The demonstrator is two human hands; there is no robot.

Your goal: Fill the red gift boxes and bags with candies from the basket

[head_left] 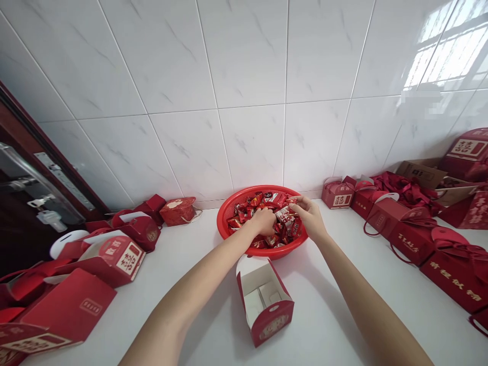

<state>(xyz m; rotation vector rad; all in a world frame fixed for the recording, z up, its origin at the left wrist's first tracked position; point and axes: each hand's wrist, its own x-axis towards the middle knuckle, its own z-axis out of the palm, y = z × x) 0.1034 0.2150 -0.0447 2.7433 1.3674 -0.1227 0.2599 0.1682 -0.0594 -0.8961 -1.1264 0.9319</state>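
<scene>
A red plastic basket (224, 213) full of small wrapped candies (251, 203) stands against the wall. My left hand (264, 221) reaches into it from the left, fingers curled down among the candies, and its fingertips are hidden. At the basket's right side, my right hand (309, 217) pinches a small red wrapped candy (292, 201) between thumb and fingers. Between my hands lies a white candy packet with red spots (285, 215). In front of the basket sits an open red gift box (272, 325), its white inside showing no candies.
Several red gift boxes (118, 259) line the left side, with a small red box (178, 211) near the wall. More closed red boxes (409, 239) with ribbon handles run along the right. A brown cardboard box (421, 173) stands behind them. A door (23, 152) is at far left.
</scene>
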